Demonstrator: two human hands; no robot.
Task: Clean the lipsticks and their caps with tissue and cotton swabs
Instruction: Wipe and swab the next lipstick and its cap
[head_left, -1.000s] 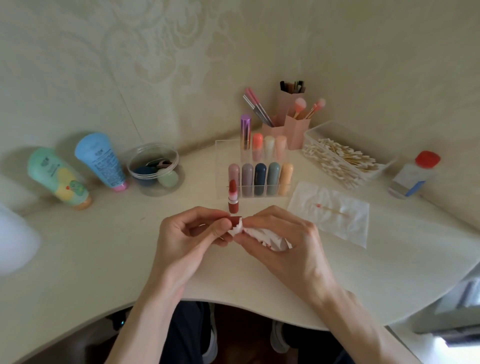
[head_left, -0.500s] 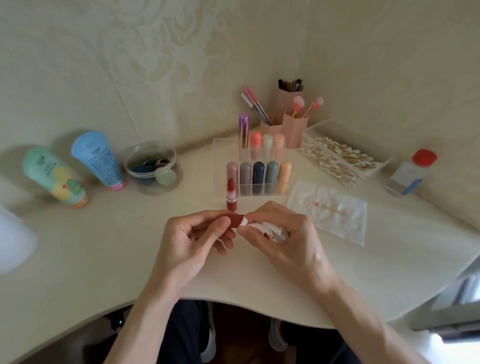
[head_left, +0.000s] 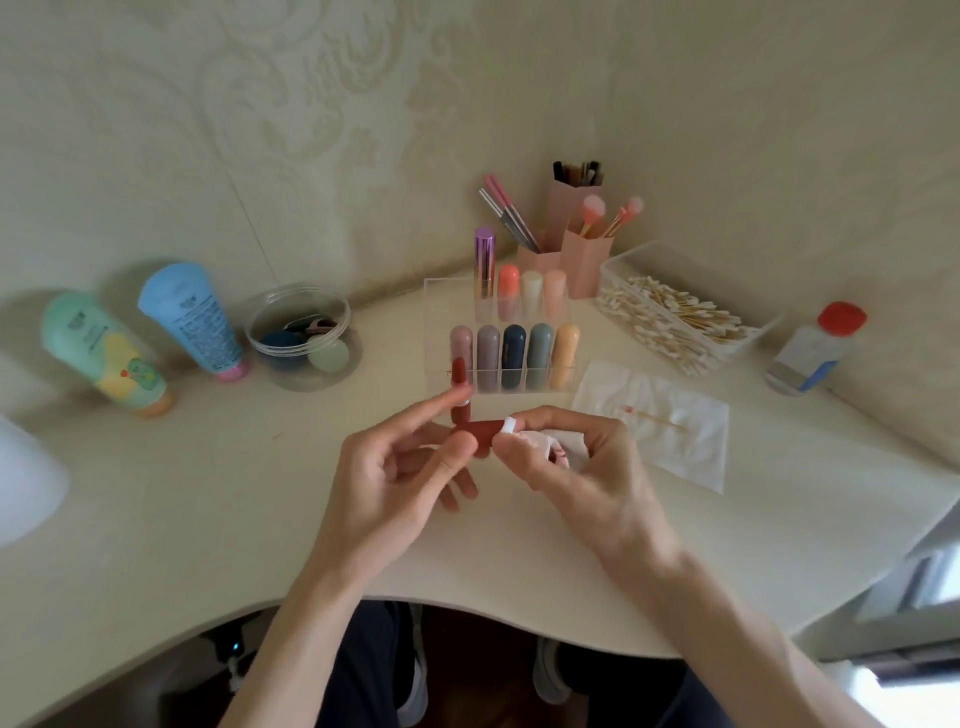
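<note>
My left hand (head_left: 400, 473) pinches a dark red lipstick cap (head_left: 480, 435) lying sideways, its mouth toward the right. My right hand (head_left: 576, 467) holds a crumpled white tissue (head_left: 540, 444), and a twisted tip of it sits at the cap's mouth. The uncapped red lipstick (head_left: 460, 387) stands upright on the desk just behind my left index finger. A clear organizer (head_left: 436, 332) behind it holds several capped lipsticks. A flat tissue (head_left: 675, 441) with a used cotton swab (head_left: 652, 418) lies to the right.
A clear box of cotton swabs (head_left: 675, 322) and a red-capped bottle (head_left: 815, 351) stand at the right. Pink brush holders (head_left: 584, 260) sit in the corner. Two tubes (head_left: 104, 353) and a round clear tub (head_left: 304, 338) are at the left. The desk edge curves in front of me.
My left hand's fingers have spread, leaving the cap more exposed, with the index finger raised toward the standing lipstick. The tissue now touches only the cap's mouth.
</note>
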